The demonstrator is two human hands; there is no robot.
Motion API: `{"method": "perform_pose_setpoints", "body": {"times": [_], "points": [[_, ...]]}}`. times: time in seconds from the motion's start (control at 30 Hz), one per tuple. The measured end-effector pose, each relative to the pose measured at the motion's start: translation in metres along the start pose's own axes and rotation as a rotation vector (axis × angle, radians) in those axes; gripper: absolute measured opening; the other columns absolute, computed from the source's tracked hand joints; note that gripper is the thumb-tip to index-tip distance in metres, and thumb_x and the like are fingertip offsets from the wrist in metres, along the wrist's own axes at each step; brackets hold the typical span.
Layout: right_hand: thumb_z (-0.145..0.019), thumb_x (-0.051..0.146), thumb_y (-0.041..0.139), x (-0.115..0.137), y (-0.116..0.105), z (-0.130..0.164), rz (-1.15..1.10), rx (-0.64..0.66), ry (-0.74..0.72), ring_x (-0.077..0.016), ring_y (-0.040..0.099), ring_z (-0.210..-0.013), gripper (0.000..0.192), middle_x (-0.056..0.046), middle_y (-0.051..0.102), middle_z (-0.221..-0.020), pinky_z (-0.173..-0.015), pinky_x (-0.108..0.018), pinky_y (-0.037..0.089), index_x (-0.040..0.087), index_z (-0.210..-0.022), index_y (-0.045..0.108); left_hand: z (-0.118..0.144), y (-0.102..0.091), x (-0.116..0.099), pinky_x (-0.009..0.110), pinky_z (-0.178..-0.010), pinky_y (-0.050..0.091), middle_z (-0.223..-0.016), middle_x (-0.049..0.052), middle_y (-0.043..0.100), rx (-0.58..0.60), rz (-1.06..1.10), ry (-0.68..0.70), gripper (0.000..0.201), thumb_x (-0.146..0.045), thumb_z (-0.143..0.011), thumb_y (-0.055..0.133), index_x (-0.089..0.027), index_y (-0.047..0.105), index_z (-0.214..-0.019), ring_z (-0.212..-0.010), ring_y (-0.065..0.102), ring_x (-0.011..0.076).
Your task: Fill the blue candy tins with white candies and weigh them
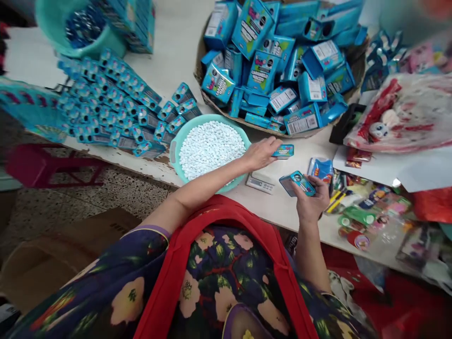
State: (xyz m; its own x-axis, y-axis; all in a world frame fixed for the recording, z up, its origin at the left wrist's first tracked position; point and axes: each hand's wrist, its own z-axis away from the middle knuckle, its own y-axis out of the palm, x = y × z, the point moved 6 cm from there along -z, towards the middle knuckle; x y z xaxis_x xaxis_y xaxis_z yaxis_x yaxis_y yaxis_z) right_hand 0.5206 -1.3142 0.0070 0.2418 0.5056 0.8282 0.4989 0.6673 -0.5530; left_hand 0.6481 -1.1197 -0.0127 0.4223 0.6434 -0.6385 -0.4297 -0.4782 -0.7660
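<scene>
My left hand point(262, 153) reaches across above a mint-green bowl point(173, 157) full of small white candies point(212, 147). Its fingers are closed on the end of a small blue candy box point(284, 151). Farther right, my right hand point(313, 197) grips another blue candy box point(298, 183), thumb on its printed face. Between the bowl and that box sits a small digital scale point(260, 183) at the table's near edge. Just behind my right hand is a blue packet point(321, 168).
A wide cardboard tray point(202, 89) heaped with blue boxes stands behind the bowl. Rows of similar boxes point(109, 103) are lined up at the left, near a green tub point(49, 33). Bagged sweets point(374, 207) and a plastic bag point(399, 113) cover the right. A magenta stool point(31, 165) is on the floor.
</scene>
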Motion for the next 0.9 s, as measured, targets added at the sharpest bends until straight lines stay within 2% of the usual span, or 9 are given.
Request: {"method": "perform_pose_setpoints", "body": {"times": [0.17, 0.23, 0.3, 0.4, 0.47, 0.57, 0.67, 0.8, 0.9], "points": [[-0.059, 0.049, 0.082, -0.015, 0.074, -0.007, -0.021, 0.15, -0.058, -0.0238, 0.069, -0.092, 0.052, -0.006, 0.07, -0.097, -0.089, -0.043, 0.057, 0.019, -0.098, 0.064, 0.108, -0.132, 0.046, 0.038, -0.092, 0.049, -0.117, 0.008, 0.066, -0.528, 0.156, -0.24, 0.041, -0.039, -0.079, 0.071, -0.025, 0.062, -0.116, -0.112, 0.06, 0.0275], [-0.063, 0.05, 0.079, -0.017, 0.092, -0.007, -0.017, 0.213, -0.092, -0.0227, 0.068, -0.092, 0.049, -0.006, 0.07, -0.097, -0.088, -0.042, 0.057, 0.019, -0.099, 0.064, 0.17, -0.167, 0.075, 0.043, -0.088, 0.051, -0.108, 0.006, 0.068, -0.609, 0.065, -0.475, 0.043, -0.045, -0.071, 0.076, -0.029, 0.064, -0.109, -0.103, 0.062, 0.0301], [-0.067, 0.05, 0.078, -0.014, 0.098, -0.007, 0.016, 0.275, -0.153, -0.023, 0.066, -0.096, 0.048, -0.007, 0.07, -0.1, -0.091, -0.043, 0.055, 0.02, -0.101, 0.063, 0.233, -0.18, 0.108, 0.052, -0.082, 0.051, -0.091, 0.002, 0.067, -0.571, -0.089, -0.775, 0.043, -0.054, -0.064, 0.076, -0.035, 0.062, -0.099, -0.089, 0.062, 0.0329], [-0.069, 0.049, 0.078, 0.004, 0.084, -0.024, 0.097, 0.245, -0.277, -0.0257, 0.063, -0.106, 0.051, -0.01, 0.067, -0.109, -0.096, -0.047, 0.051, 0.019, -0.107, 0.062, 0.309, -0.158, 0.163, 0.066, -0.08, 0.048, -0.068, 0.001, 0.055, -0.365, -0.208, -1.112, 0.036, -0.062, -0.064, 0.07, -0.032, 0.054, -0.078, -0.091, 0.06, 0.0387], [-0.072, 0.046, 0.078, 0.023, 0.07, -0.049, 0.141, 0.146, -0.365, -0.0274, 0.06, -0.112, 0.053, -0.011, 0.064, -0.116, -0.097, -0.049, 0.05, 0.02, -0.114, 0.059, 0.337, -0.129, 0.196, 0.071, -0.082, 0.044, -0.062, 0.002, 0.049, -0.388, -0.122, -1.161, 0.042, -0.059, -0.058, 0.072, -0.027, 0.046, -0.067, -0.095, 0.058, 0.0407], [-0.076, 0.039, 0.076, 0.049, 0.071, -0.104, 0.216, 0.051, -0.423, -0.0297, 0.053, -0.124, 0.052, -0.012, 0.058, -0.126, -0.103, -0.052, 0.045, 0.022, -0.12, 0.055, 0.349, -0.085, 0.242, 0.07, -0.09, 0.04, -0.063, 0.0, 0.043, -0.63, 0.012, -1.16, 0.058, -0.066, -0.049, 0.075, -0.024, 0.04, -0.067, -0.098, 0.056, 0.0373], [-0.073, 0.033, 0.08, 0.063, 0.105, -0.154, 0.387, 0.204, -0.382, -0.0303, 0.051, -0.127, 0.052, -0.014, 0.057, -0.127, -0.111, -0.051, 0.035, 0.018, -0.117, 0.057, 0.342, -0.053, 0.275, 0.062, -0.099, 0.034, -0.071, 0.0, 0.047, -0.898, 0.055, -1.18, 0.069, -0.077, -0.048, 0.071, -0.023, 0.035, -0.071, -0.109, 0.051, 0.0351], [-0.07, 0.043, 0.077, 0.06, 0.139, -0.185, 0.604, 0.323, -0.277, -0.0332, 0.045, -0.131, 0.069, -0.021, 0.049, -0.135, -0.109, -0.049, 0.031, 0.01, -0.125, 0.051, 0.332, -0.04, 0.282, 0.055, -0.1, 0.03, -0.082, 0.0, 0.055, -1.158, 0.196, -1.068, 0.069, -0.072, -0.05, 0.078, -0.023, 0.041, -0.083, -0.121, 0.046, 0.0352], [-0.076, 0.049, 0.072, 0.05, 0.138, -0.192, 0.528, 0.266, -0.308, -0.0301, 0.046, -0.128, 0.066, -0.022, 0.048, -0.133, -0.108, -0.047, 0.032, 0.01, -0.124, 0.048, 0.328, -0.049, 0.253, 0.062, -0.101, 0.031, -0.112, 0.01, 0.059, -1.121, 0.05, -0.971, 0.063, -0.068, -0.069, 0.071, -0.024, 0.049, -0.109, -0.126, 0.045, 0.0375]]}}
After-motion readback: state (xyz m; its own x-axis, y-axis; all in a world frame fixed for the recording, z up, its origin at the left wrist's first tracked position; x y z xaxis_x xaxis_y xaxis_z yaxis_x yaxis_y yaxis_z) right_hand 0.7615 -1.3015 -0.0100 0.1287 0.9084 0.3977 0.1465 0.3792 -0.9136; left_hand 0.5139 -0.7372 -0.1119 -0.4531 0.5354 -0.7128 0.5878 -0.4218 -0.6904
